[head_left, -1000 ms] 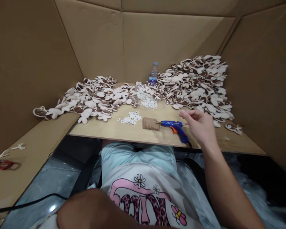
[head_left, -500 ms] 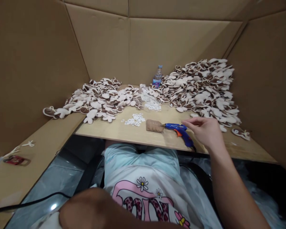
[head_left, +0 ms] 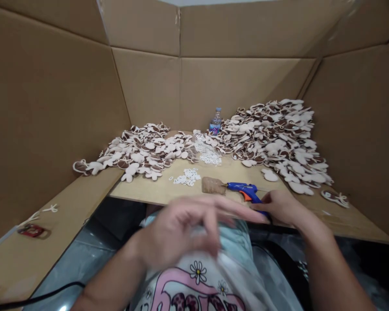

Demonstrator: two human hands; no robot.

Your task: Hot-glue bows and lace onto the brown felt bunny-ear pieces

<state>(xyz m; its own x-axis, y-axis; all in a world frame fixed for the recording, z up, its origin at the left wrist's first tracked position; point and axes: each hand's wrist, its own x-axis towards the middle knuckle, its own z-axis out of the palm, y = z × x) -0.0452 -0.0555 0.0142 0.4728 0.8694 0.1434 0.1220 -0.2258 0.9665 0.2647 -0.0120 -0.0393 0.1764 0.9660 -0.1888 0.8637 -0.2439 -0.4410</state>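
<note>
A blue hot glue gun with an orange trigger lies on the wooden board, its nozzle touching a brown glue-crusted pad. My right hand is at its handle, with the thumb and a finger closed around it. Blurred by motion, my left hand hovers in front of the board's near edge. Its fingers are stretched towards my right hand, and nothing shows in them. Left of the pad lies a small heap of white tags.
Cream-and-brown plush shapes form a left pile and a taller right pile. A water bottle stands at the back, near more white tags. A red object lies on the left ledge. Cardboard walls enclose the board.
My left hand has risen from low in front of my body towards the right hand. My right hand has moved from behind the glue gun down to its handle. The view has tilted up.
</note>
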